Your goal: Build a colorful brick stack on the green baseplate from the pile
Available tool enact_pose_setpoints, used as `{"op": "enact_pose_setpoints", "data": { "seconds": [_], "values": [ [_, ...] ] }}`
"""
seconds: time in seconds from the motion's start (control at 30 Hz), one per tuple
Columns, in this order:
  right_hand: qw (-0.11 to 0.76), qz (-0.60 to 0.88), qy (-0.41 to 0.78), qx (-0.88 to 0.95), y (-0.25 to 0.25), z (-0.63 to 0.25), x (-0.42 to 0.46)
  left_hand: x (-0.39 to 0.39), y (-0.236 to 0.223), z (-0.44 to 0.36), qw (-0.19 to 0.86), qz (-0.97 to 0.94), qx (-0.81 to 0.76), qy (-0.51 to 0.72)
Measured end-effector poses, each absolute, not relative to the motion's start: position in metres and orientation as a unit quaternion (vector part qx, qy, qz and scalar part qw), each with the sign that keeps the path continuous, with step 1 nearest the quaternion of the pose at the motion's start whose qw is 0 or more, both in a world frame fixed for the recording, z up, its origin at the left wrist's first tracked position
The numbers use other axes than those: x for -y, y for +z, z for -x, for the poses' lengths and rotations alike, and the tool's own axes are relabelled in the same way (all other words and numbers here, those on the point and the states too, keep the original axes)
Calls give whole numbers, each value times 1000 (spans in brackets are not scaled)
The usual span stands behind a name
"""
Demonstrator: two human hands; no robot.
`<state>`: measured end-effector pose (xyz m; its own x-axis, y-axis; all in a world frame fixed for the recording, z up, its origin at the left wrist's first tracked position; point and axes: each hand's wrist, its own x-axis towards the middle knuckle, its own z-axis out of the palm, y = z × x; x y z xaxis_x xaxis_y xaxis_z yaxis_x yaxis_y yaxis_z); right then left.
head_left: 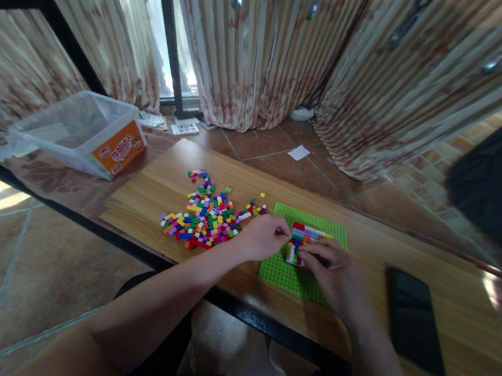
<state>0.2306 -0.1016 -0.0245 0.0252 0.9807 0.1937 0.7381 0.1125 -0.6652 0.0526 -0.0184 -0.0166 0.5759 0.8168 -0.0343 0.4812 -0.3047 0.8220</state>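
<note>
From my remote view, I am seeing the brick assembly (307, 234) sitting on the green baseplate (283, 278) between the left hand (264, 237), curling just beside its left edge, and the right hand (340, 273), whose fingers are overlapping its right side, though whether either is grasping anything I cannot tell.

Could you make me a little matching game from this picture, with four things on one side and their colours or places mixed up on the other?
Things:
1. Studded baseplate
2. Heap of loose toy bricks
3. Phone
4. Plastic bin

Descriptions:
A. Black, lying flat near the right end of the wooden tabletop
B. See-through, with an orange label
C. Bright green all over
D. Many colours, spread on the wood

Right pairs: 1-C, 2-D, 3-A, 4-B
</note>
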Motion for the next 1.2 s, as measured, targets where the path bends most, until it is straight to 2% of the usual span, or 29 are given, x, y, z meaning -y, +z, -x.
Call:
{"op": "enact_pose_setpoints", "data": {
  "seconds": [0.73,1.2],
  "values": [
    [285,653,157,684,-22,-223,98,23,-16,-55,382,-813,-416,140],
    [317,680,195,631,-25,-223,97,24,-19,-56,375,-824,-402,136]
  ]
}}
